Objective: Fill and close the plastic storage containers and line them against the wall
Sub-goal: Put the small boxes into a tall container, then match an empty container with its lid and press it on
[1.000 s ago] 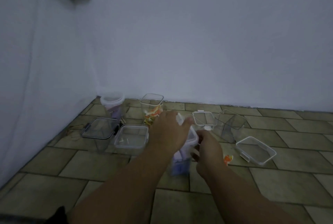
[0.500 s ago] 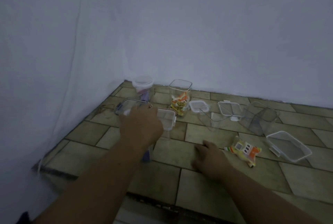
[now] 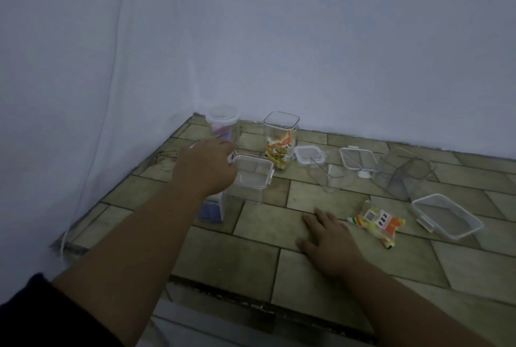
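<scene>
My left hand grips the top of a tall clear container with purple contents, which stands on the tiled floor near the left wall. A clear lidded container stands just to its right, touching my fingers. My right hand lies flat on the floor with its fingers spread and holds nothing. An orange and yellow snack packet lies just right of it. By the back wall stand a lidded container with purple contents and an open tall container with orange packets.
Two loose lids lie near the back wall. Two empty clear containers lie tipped on their sides. A shallow open container sits at the right. A thin cable runs down the left wall.
My right hand let go of the purple-filled container and dropped flat to the floor. My left hand carried that container leftward, toward the corner.
</scene>
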